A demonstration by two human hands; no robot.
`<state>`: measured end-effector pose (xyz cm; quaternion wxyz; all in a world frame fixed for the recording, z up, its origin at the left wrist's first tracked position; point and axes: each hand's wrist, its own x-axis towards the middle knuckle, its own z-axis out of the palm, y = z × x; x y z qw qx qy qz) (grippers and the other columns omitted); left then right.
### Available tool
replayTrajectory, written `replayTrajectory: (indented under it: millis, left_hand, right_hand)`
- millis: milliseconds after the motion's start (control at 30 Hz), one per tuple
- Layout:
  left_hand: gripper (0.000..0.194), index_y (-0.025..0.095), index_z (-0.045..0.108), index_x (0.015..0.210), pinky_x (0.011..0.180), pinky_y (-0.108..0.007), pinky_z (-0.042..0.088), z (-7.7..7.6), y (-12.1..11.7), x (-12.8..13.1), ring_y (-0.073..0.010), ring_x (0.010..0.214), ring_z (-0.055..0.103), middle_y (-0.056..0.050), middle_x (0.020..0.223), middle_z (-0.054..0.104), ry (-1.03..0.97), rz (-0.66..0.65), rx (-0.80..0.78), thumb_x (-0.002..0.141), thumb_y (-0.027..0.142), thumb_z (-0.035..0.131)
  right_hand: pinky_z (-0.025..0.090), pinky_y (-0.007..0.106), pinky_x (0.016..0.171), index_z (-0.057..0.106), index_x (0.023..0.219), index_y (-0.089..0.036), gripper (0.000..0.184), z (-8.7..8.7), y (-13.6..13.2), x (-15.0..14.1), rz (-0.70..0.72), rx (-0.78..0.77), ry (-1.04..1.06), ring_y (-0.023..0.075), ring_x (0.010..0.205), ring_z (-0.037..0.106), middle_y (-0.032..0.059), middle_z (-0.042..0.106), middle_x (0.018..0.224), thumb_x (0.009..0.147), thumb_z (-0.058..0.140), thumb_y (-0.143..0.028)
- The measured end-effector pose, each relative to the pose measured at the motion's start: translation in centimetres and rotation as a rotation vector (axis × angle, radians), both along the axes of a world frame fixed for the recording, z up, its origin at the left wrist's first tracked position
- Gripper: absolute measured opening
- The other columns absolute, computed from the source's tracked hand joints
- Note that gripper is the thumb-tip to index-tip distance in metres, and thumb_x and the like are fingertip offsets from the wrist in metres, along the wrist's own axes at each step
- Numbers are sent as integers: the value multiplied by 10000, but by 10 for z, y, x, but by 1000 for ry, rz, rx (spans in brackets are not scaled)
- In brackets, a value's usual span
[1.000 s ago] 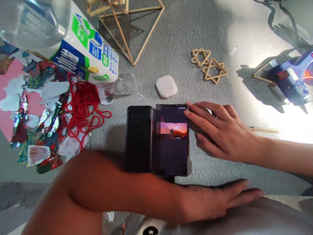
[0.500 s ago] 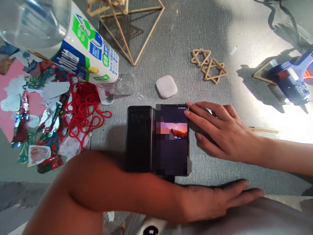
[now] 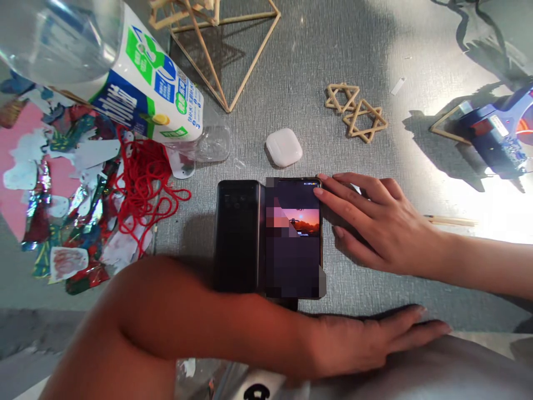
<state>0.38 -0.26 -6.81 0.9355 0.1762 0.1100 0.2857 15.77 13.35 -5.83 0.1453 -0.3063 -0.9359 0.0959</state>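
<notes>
Our open right hand (image 3: pixel 370 225) touches the phone (image 3: pixel 293 239), likely slippery, best held by its sides; our left hand (image 3: pixel 353 344) lies open near it.

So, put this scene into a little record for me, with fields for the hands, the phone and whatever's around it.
left hand: fingers extended, below the phone in view; no held item visible
right hand: fingertips at the phone's upper right edge
left hand point
phone: screen lit, partly pixelated
beside phone: black boxy object
above phone: small white case
stick pieces: two small stars; larger angular frame
left side: labelled bottle, tangled red cord, shiny scraps
right side: blue tool, type unclear
</notes>
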Motion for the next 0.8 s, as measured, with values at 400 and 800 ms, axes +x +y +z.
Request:
replayTrajectory:
  millis: [400, 800]
  left_hand:
    - [436, 562, 792, 985, 1349, -667, 382, 9, 2, -2, -271, 1541, 596, 154, 1323, 797, 321, -2, -123, 691, 327, 573]
    - [327, 401, 832, 701, 1234, -608, 499, 22, 8, -2, -243, 1525, 611, 79, 1194, 853, 547, 53, -339, 698, 350, 509]
  right_hand:
    - [493, 539, 1042, 240, 1779, -190, 765, 1, 0, 0, -1, -34, 12, 380, 1510, 533, 134, 486, 1755, 1075, 524, -284]
    - [492, 517, 1050, 366, 1723, -135, 670, 0, 0, 1, 4, -10, -1, 360, 1513, 526, 128, 482, 1759, 1090, 513, -301]
